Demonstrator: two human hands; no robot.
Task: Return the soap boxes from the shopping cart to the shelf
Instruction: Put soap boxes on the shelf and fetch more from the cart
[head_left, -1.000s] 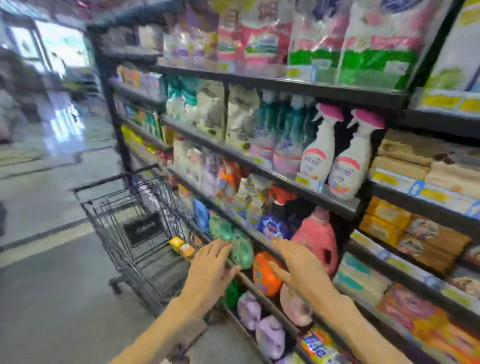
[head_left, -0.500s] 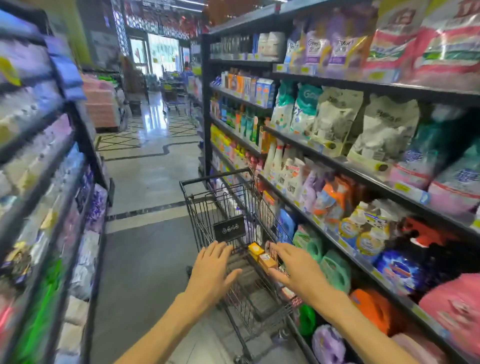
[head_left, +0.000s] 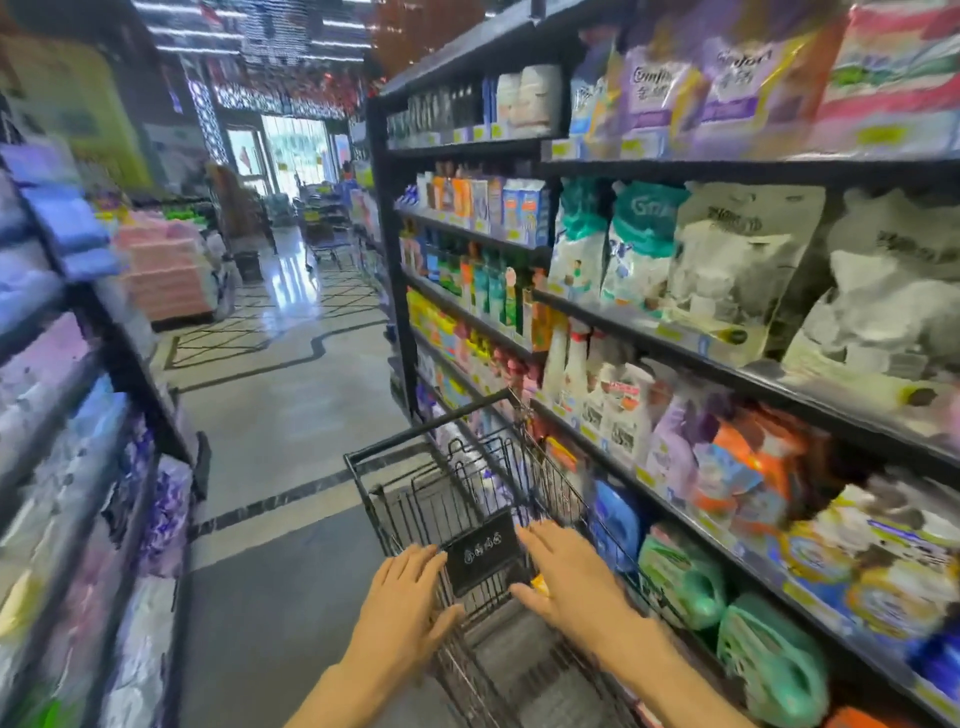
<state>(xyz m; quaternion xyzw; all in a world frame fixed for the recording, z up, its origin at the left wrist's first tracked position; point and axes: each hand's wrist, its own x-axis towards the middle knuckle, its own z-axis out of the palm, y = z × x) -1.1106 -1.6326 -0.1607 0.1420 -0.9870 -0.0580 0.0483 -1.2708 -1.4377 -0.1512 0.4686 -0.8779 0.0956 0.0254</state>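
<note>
**Both hands over the cart, soap box barely showing**

A person stands in a shop aisle with both arms stretched out over a black wire shopping cart (head_left: 467, 483). The cart sits just beside the long shelf (head_left: 727, 379) on the right, which is packed with bags, spray bottles and green and blue jugs.

The left hand (head_left: 410, 597) is palm down at the cart's left rim. Its fingers are straight and lie close together, with the thumb (head_left: 447, 621) held apart toward the basket. The fingers seem to rest on or just above the wire edge; the blur makes it hard to say which. It holds nothing.

The right hand (head_left: 569, 577) reaches into the cart, also palm down. Its fingers are stretched forward and slightly spread, tips near a small black sign (head_left: 483, 558) fixed to the cart's wire panel. The thumb (head_left: 524, 597) points left, under the sign. Nothing is pinched or wrapped in this hand.

A sliver of a yellow-orange soap box (head_left: 540, 586) shows inside the cart, just beneath the right hand, between thumb and palm. Most of it is hidden by the hand, so contact cannot be told.

Another shelf of soft packs lines the left side of the aisle, above a glossy tiled floor (head_left: 291, 395).
</note>
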